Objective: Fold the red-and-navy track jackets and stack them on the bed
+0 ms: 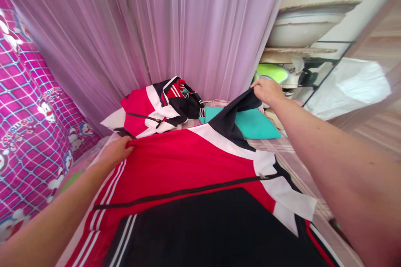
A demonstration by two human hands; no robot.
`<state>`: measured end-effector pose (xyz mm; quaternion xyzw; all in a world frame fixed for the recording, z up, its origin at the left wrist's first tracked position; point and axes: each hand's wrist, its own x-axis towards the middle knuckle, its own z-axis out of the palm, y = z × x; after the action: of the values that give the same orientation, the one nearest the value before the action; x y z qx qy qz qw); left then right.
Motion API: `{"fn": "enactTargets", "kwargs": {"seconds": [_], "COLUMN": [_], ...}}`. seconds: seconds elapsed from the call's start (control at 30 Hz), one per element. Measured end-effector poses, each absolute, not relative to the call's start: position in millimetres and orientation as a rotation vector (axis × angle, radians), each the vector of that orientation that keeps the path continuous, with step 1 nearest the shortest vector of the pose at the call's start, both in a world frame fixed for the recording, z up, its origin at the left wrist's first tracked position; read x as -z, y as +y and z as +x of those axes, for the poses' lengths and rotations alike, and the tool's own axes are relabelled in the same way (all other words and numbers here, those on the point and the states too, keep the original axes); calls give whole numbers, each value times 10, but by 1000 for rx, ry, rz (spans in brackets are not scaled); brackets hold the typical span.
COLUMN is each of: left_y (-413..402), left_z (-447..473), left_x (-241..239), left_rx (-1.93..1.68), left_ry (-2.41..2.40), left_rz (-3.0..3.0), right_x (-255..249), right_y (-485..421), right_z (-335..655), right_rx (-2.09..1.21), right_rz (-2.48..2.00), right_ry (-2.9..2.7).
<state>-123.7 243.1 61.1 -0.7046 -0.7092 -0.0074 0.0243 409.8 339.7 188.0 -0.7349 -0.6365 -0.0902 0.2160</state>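
A red, white and black zip-up jacket (181,154) lies spread in front of me, its dark zip running across and its white collar towards the right. My left hand (117,150) is closed on the red edge near the striped hem. Raised a little at the far side, my right hand (267,90) pinches the black sleeve, which stretches up from the shoulder. The near part of the jacket looks black, folded over the red. Behind it sits a crumpled second jacket (140,108) in the same colours. Folded teal cloth (258,124) lies partly under the raised sleeve.
A checked pale sheet (300,167) covers the surface below. Lilac curtains (194,29) hang right behind the clothes. To the left is a pink patterned cloth (37,112). At the right, a rack holds a large white basin (307,27), beside a white plastic bag (354,85).
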Motion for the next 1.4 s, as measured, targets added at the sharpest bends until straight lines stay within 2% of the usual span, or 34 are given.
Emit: {"fn": "enactTargets", "kwargs": {"seconds": [0.17,0.3,0.43,0.5,0.6,0.73,0.8,0.97,1.13,1.2,1.3,1.4], "left_y": [2062,1705,1441,1361,1298,1284,1287,1281,1245,1232,1229,1247], "left_z": [-1344,-1501,-1510,-1470,-1417,-1427,-1456,-1499,-1456,-1427,-1386,-1359], "left_x": [-636,-565,-455,-430,-436,-439,-410,-319,-366,-416,-478,-508], "left_rx": [220,273,237,184,176,210,212,207,181,156,135,131], "left_ry": [-2084,-1936,-1772,-1733,-1706,-1679,-1662,-1654,-1686,-1706,-1730,-1754], "left_rz": [-2325,-2446,-2593,-2684,-2745,-2740,-2734,-2719,-2723,-2740,-2762,-2771], "right_x": [-2206,-2332,-2089,-1834,-1400,-917,-733,-432,-446,-488,-500,-466], "right_y": [2840,2214,1732,1677,1856,2295,2470,2693,2656,2522,2241,2043], "right_z": [4165,4450,4527,4469,4376,4315,4266,4031,4217,4499,4896,4992], "right_rx": [-33,-620,-1282,-1470,-1324,-500,-358,-419,-486,-668,-1123,-1323], "right_rz": [-1945,-1824,-1715,-1711,-1856,-2178,-2202,-2120,-2103,-2042,-1870,-1881], "right_ry": [-1968,-2134,-2352,-2406,-2311,-2184,-2103,-2148,-2114,-2023,-1964,-2030]}}
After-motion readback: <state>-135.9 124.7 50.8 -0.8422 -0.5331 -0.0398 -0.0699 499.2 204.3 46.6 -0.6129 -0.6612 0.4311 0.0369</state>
